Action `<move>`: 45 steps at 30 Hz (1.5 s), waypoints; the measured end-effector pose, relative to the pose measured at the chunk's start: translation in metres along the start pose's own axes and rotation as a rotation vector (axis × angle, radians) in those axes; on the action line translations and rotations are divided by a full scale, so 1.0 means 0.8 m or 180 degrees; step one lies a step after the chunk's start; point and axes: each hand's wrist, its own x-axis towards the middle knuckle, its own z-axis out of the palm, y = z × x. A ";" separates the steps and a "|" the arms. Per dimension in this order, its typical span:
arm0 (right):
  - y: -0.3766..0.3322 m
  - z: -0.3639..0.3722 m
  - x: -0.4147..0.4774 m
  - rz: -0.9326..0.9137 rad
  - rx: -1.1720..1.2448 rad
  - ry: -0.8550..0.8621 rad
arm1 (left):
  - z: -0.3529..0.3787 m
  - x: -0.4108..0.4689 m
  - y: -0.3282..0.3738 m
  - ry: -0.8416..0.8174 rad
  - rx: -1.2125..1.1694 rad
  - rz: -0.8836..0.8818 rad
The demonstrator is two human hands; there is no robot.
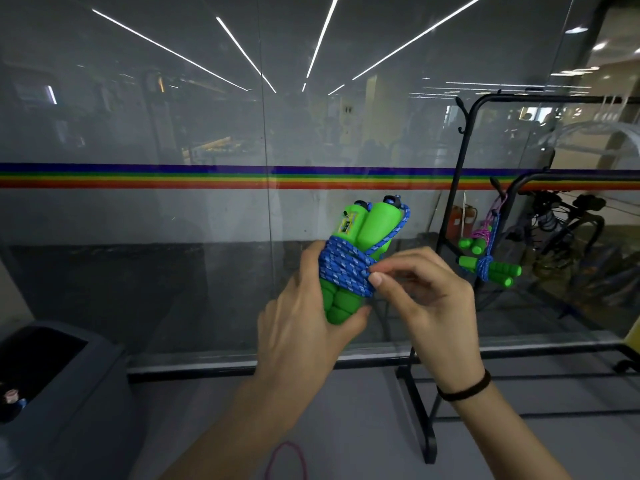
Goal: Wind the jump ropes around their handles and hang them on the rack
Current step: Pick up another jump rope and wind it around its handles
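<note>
My left hand (304, 327) grips the lower end of two green jump-rope handles (367, 226) held side by side and upright. A blue patterned rope (343, 268) is wound in several turns around their middle, with one strand running up to the handle tops. My right hand (429, 299) pinches the rope at the right edge of the windings with thumb and forefinger. On the black rack (457, 174) to the right hangs another bundle of green handles (488, 265) tied with blue rope, beneath a pink and blue cord from a hook.
A glass wall with a rainbow stripe (173, 176) stands straight ahead. A dark bin (52, 375) sits at the lower left. A pink rope loop (287, 459) lies on the floor between my arms. The rack's base bars (419, 410) run along the floor at the right.
</note>
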 end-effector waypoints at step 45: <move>0.040 0.055 0.000 -0.0366 -0.2168 -0.0128 | 0.041 0.015 -0.049 -0.0231 0.0149 -0.0341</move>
